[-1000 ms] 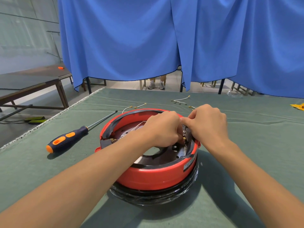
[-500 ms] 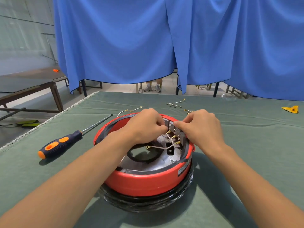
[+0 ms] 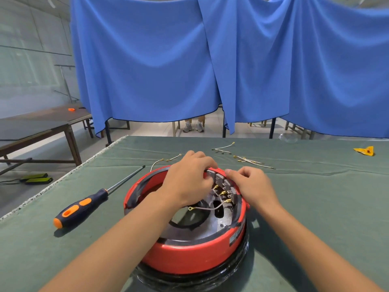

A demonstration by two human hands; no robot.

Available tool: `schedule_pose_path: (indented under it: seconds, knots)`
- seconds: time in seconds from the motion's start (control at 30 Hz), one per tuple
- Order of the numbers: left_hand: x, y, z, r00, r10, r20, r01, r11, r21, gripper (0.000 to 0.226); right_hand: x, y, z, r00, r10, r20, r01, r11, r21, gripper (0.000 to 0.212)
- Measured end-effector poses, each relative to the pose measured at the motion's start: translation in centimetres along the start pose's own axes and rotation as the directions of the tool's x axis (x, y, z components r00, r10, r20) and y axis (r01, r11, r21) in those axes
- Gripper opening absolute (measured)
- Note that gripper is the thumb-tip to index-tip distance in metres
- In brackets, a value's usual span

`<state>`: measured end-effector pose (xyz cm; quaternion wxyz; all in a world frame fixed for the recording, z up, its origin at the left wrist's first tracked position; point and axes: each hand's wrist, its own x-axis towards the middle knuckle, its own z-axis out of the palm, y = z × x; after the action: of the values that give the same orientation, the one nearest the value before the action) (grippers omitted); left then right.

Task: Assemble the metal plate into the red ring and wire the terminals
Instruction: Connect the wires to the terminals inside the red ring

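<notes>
The red ring (image 3: 189, 255) sits on a black base on the green table. Inside it lies the metal plate (image 3: 226, 220) with a dark centre hole. A grey terminal block (image 3: 221, 181) stands at the ring's far inner wall, with brass connectors and a white wire (image 3: 207, 208) ending in a loose ring lug. My left hand (image 3: 187, 180) reaches over the ring, its fingers curled at the block's left side. My right hand (image 3: 250, 184) pinches at the block's right side near the rim. What the fingertips hold is hidden.
An orange-and-black screwdriver (image 3: 84, 205) lies to the left of the ring. Loose wires with brass lugs (image 3: 248, 160) lie beyond the ring, with another wire (image 3: 166, 161) at the far left. A yellow scrap (image 3: 365, 150) is at the far right. The table's left edge (image 3: 63, 178) runs diagonally.
The view tilted up, so ring and hands sit lower in frame. My left hand lifted toward the far rim, uncovering the plate, the terminal block and the white wire.
</notes>
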<state>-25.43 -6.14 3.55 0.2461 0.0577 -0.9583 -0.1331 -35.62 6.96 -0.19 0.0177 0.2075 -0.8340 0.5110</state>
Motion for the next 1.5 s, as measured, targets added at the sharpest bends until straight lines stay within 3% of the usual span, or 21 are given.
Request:
schedule_pose_path:
  seconds: [0.1,0.23,0.47,0.6,0.73,0.87,1.0,1.37,1.5]
  knots:
    - [0.1,0.4,0.5,0.988,0.123,0.093,-0.125,0.992,0.013,0.034,0.2,0.3,0.0,1.000,-0.001,0.001,0.001,0.999,0.039,0.045]
    - [0.6,0.3,0.7,0.976,0.134,0.169,-0.146,0.988,0.059,0.036,1.5,1.1,-0.6,0.999,0.033,-0.028,-0.031,0.997,0.075,0.036]
    - [1.9,-0.3,0.9,0.984,0.147,0.097,-0.149,0.989,0.010,0.030,5.5,5.4,-1.0,0.984,0.009,-0.176,-0.072,0.932,-0.356,0.007]
    - [2.2,-0.7,1.2,0.987,0.140,0.077,-0.138,0.990,-0.031,0.029,9.1,6.6,-0.7,0.981,-0.027,-0.193,-0.069,0.878,-0.473,0.026]
    - [2.3,-0.9,1.4,0.984,0.153,0.090,-0.153,0.988,-0.009,0.035,12.4,7.4,-0.2,0.996,-0.045,-0.073,-0.006,0.816,-0.578,0.046]
    - [2.4,-0.9,1.5,0.984,0.150,0.096,-0.150,0.989,0.001,0.037,14.1,7.7,0.3,0.998,-0.052,-0.018,0.023,0.689,-0.724,0.039]
    - [2.3,-0.9,1.4,0.985,0.141,0.096,-0.141,0.990,-0.006,0.038,13.6,7.6,0.4,0.993,-0.112,-0.045,0.062,0.793,-0.606,0.021]
    - [2.1,-0.5,0.9,0.989,0.087,0.122,-0.079,0.994,-0.073,0.041,4.4,6.8,-1.2,0.988,-0.155,-0.017,0.118,0.810,-0.574,0.017]
    - [1.7,-0.1,0.9,0.989,0.071,0.130,-0.062,0.996,-0.069,0.044,0.8,5.9,-2.2,0.992,-0.120,-0.048,0.088,0.898,-0.432,0.012]
